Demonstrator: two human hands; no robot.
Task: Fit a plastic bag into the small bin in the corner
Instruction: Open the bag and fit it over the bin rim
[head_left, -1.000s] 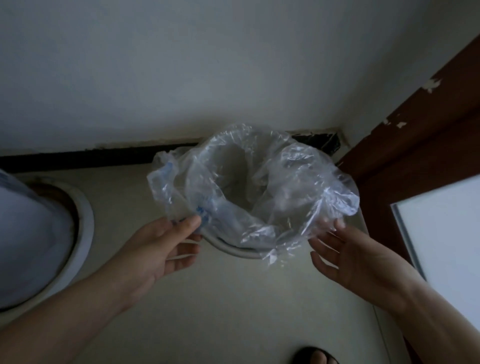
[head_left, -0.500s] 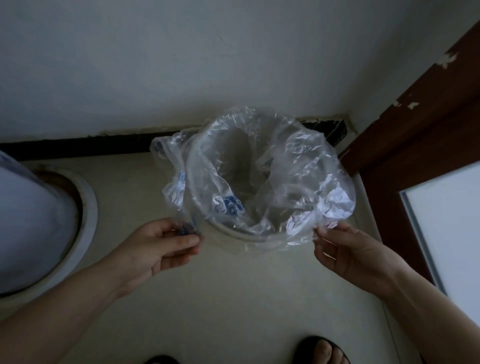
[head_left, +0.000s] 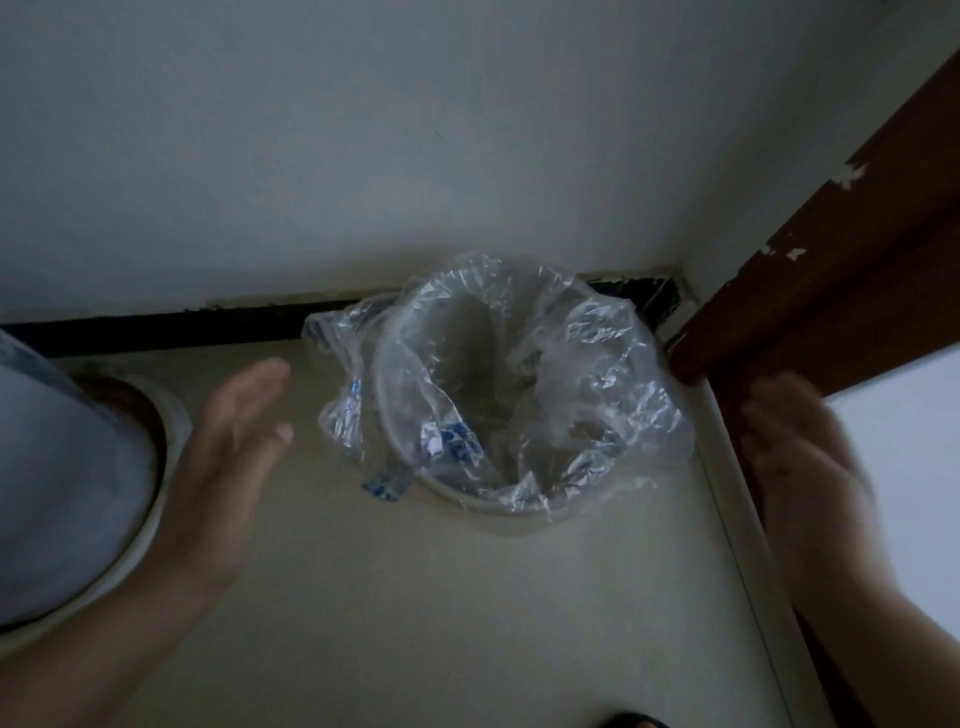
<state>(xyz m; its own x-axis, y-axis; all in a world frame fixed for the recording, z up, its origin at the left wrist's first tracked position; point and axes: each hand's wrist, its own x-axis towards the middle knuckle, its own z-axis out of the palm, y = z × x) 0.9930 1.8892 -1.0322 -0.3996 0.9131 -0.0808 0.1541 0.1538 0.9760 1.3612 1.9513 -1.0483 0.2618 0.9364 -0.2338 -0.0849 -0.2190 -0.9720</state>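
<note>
A small round pale bin (head_left: 483, 501) stands on the floor in the corner. A clear crinkled plastic bag (head_left: 597, 364) with blue print lines it, its edge folded out over the rim all round. My left hand (head_left: 234, 431) hovers to the left of the bin, flat and blurred, holding nothing and not touching the bag. My right hand (head_left: 810, 457) is to the right of the bin, also flat, blurred and empty, apart from the bag.
A white wall (head_left: 415, 130) rises behind the bin, with a dark skirting strip (head_left: 182, 322) along its foot. A brown wooden door frame (head_left: 831, 260) stands close on the right. A large pale round container (head_left: 67, 493) sits at the left. The floor (head_left: 441, 623) is beige.
Both hands have let go of the bag's edge and moved outward, away from the bin. The bag now hangs over the rim by itself. The view has pulled back.
</note>
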